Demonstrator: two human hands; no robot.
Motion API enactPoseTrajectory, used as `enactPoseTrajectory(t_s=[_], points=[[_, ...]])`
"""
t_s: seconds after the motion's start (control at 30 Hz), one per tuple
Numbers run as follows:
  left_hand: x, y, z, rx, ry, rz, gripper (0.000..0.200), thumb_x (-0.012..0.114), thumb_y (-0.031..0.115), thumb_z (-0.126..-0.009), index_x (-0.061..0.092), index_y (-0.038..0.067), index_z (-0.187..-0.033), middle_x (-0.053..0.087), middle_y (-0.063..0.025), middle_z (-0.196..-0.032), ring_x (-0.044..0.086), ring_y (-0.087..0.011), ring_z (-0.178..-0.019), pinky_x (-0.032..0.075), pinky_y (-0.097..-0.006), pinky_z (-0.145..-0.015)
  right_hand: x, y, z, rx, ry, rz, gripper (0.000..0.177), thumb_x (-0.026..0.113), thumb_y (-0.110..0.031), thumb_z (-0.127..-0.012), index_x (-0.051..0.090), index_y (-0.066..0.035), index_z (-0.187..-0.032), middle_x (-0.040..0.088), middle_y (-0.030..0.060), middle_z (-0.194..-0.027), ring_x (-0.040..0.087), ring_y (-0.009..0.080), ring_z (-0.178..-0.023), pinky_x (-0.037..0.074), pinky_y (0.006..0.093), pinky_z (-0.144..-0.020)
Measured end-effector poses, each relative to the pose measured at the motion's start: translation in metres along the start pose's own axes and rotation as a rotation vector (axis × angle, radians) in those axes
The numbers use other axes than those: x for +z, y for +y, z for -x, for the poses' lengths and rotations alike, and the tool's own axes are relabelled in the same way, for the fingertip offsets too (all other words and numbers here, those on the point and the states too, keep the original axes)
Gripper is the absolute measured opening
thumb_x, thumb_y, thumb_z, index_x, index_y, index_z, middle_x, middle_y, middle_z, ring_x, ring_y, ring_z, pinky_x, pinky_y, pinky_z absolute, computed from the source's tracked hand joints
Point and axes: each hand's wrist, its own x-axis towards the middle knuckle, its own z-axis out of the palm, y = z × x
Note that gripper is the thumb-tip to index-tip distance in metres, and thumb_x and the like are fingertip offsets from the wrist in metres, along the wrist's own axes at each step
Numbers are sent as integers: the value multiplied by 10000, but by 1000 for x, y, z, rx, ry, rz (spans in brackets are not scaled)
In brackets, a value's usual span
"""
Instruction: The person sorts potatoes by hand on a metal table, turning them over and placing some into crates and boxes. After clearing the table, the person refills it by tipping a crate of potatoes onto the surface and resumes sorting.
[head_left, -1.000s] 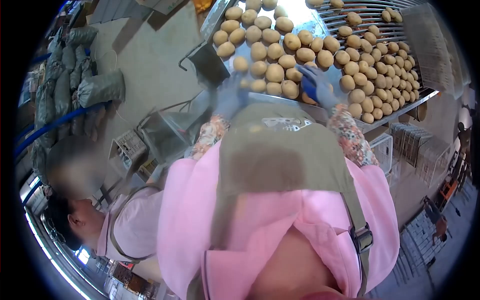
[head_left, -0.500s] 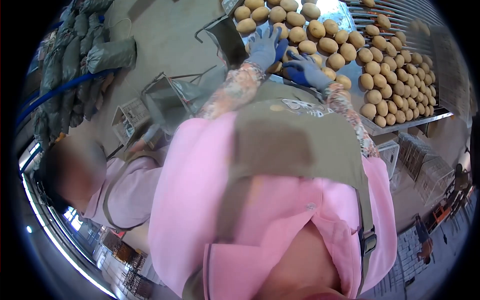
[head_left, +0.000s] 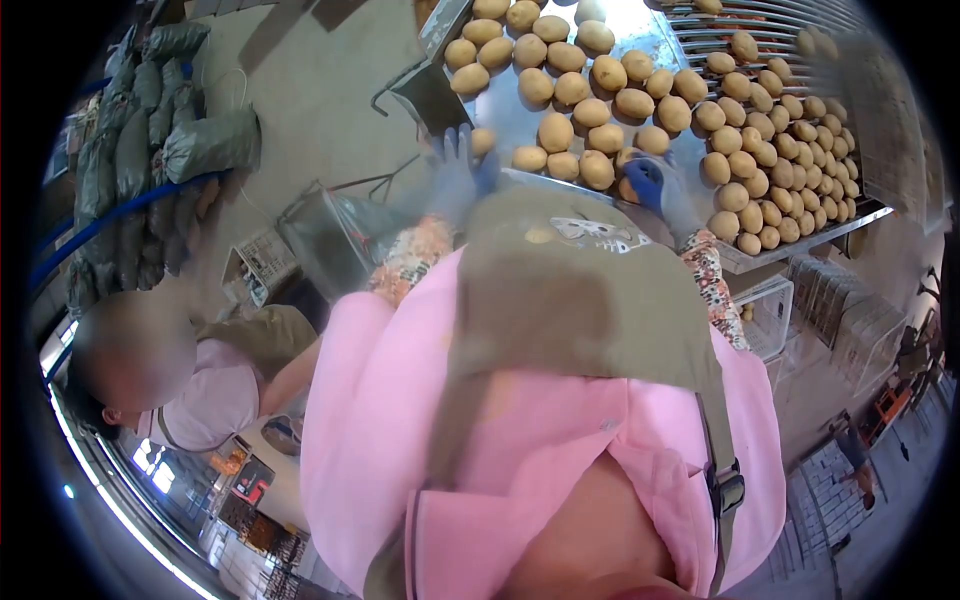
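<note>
Plainly, tan oval potatoes lie spread over the shiny metal tabletop. The gray-and-blue gloved left hand has its grip apart, fingers spread beside one potato. The matching gloved right hand curls by the near edge; whether its grip is clamped, I cannot tell.

Potatoes: dozens | gloved hands: 2 | metal table: 1 | nearby co-worker: 1 | green sacks: several
</note>
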Motion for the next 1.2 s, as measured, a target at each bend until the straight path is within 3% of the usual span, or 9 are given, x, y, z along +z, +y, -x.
enactPoseTrajectory(t_s=[0.23, 0.37, 0.53, 0.77, 0.9, 0.97, 1.03, 1.1, 1.2], points=[[12, 61, -42, 336, -76, 185, 797, 549, 554, -839, 281, 142, -1467, 296, -161, -1489, 343, -361, -1326, 269, -461, -1096, 8, -102, -33, -381, -497, -142, 246, 575, -167, -876, 637, -71, -1093, 631, 100, -1141, 576, 180, -1038, 435, 341, -912], [-14, 69, -53, 137, -127, 32, 908, 582, 601, -810, 239, 77, -1467, 317, -190, -1472, 346, -346, -1337, 312, -428, -1083, 6, -53, -33, -33, -103, -935, 294, 522, -205, -910, 596, -74, -1163, 640, 122, -1109, 602, 245, -987, 457, 325, -864], [2, 19, -49, 117, -49, 401, 790, 619, 516, -830, 331, 85, -1426, 418, -206, -1389, 444, -372, -1247, 363, -434, -1022, -28, -1, 34, -450, 269, 476, 343, 546, -258, -898, 593, -72, -1182, 609, 138, -1202, 609, 301, -1052, 470, 329, -880], [-25, 48, -38, 242, 85, -122, 584, 570, 366, -870, 411, 172, -1397, 252, -196, -1490, 213, -477, -1358, 268, -575, -1049, -10, -53, 14, 249, -120, -955, 309, 574, -320, -868, 650, -194, -1140, 534, 130, -1319, 464, 298, -1239, 329, 413, -1043], [-29, 85, -49, 274, -223, -159, 565, 553, 452, -868, 458, 243, -1384, 183, -166, -1538, 142, -451, -1400, 190, -581, -1105, -16, -77, -22, -428, 414, 202, 310, 578, -205, -886, 623, -140, -1186, 623, 151, -1115, 632, 291, -911, 501, 324, -794], [-20, 93, -58, 271, -174, -175, 621, 544, 473, -874, 379, 250, -1430, 179, -164, -1539, 146, -438, -1404, 195, -579, -1103, -113, -109, -49, 37, -520, -606, 359, 604, -258, -858, 625, -123, -1190, 641, 147, -1094, 614, 270, -1006, 478, 352, -883], [-20, 103, -59, 230, -219, -204, 661, 528, 478, -885, 306, 245, -1463, 172, -165, -1542, 148, -428, -1407, 194, -586, -1100, -52, -30, -109, 45, -333, -1040, 416, 613, -195, -842, 572, -209, -1256, 557, 142, -1266, 535, 308, -1147, 435, 396, -954], [-9, 102, -55, 283, -140, -206, 666, 515, 454, -898, 287, 205, -1473, 154, -153, -1551, 144, -433, -1405, 178, -625, -1083, -54, -12, -163, -238, 458, -107, 436, 611, -210, -848, 549, -199, -1279, 571, 126, -1248, 546, 284, -1155, 443, 390, -952], [-12, 107, -48, 197, -190, -189, 665, 515, 452, -893, 308, 181, -1465, 143, -145, -1557, 112, -432, -1413, 132, -646, -1076, -31, -33, -178, -33, 395, 254, 430, 543, -246, -876, 513, -207, -1303, 531, 123, -1296, 494, 346, -1212, 391, 480, -1001]])
